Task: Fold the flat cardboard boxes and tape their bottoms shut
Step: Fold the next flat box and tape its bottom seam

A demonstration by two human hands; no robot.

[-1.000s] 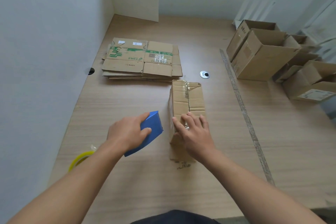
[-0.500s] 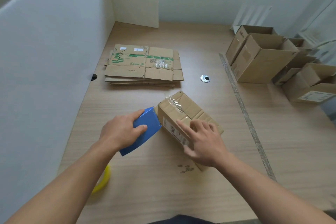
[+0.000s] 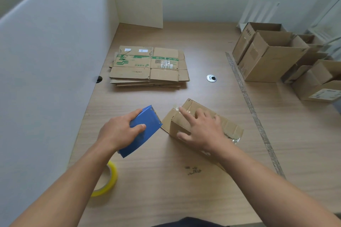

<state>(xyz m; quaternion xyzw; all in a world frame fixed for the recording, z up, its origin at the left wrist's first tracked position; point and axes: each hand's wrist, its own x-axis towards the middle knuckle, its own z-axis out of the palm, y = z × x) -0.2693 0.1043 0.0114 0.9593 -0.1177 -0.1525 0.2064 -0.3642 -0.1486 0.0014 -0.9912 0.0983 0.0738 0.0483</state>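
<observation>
A small folded cardboard box [image 3: 229,127] lies on its side on the wooden table [image 3: 166,190], with clear tape over its end. My right hand [image 3: 200,130] rests on top of it, fingers spread, thumb against its near side. My left hand [image 3: 120,131] grips a blue tape cutter [image 3: 143,131] just left of the box, its toothed edge pointing at the box. A stack of flat cardboard boxes [image 3: 149,66] lies further back. A yellow roll of tape [image 3: 107,180] sits under my left forearm.
Several folded open boxes [image 3: 273,57] stand at the right, behind a strip of tape [image 3: 249,101] stuck along the table. A white partition wall [image 3: 46,61] runs along the left edge. A metal cable grommet [image 3: 211,78] sits mid-table.
The box has been turned clockwise from pointing away from me to lying diagonally, and my right hand moved with it. My left hand with the cutter stayed beside it.
</observation>
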